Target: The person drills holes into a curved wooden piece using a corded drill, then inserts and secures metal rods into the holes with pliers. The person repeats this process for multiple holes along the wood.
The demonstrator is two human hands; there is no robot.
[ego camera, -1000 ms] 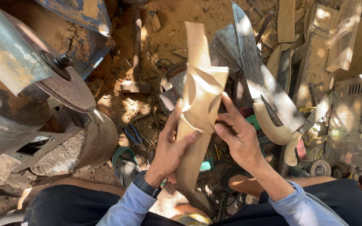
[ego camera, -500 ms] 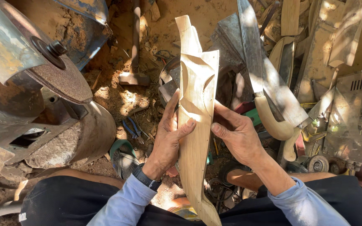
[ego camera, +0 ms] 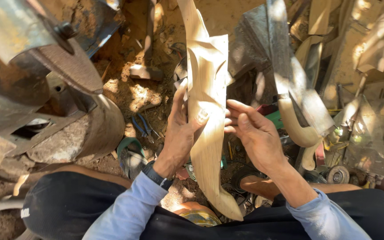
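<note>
A long, pale carved wooden piece [ego camera: 207, 102] stands upright in front of me, narrow at the top and curving to a rounded tip near my lap. My left hand [ego camera: 178, 133] grips its left edge at mid-height, thumb pressed on the front face. My right hand [ego camera: 252, 133] rests against its right edge with the fingertips touching the wood. Both sleeves are light blue, and a dark watch [ego camera: 156, 175] sits on the left wrist.
A rusty grinding machine with a round abrasive disc [ego camera: 63, 62] fills the left side. A large blade with a pale handle [ego camera: 290, 106] stands to the right. Pliers [ego camera: 141, 126], a hammer [ego camera: 147, 40], wood pieces and scrap lie on the dirt ground.
The wooden piece has turned and shifted slightly left and higher in view. My left thumb now presses its front, and my right fingers have moved onto its right edge.
</note>
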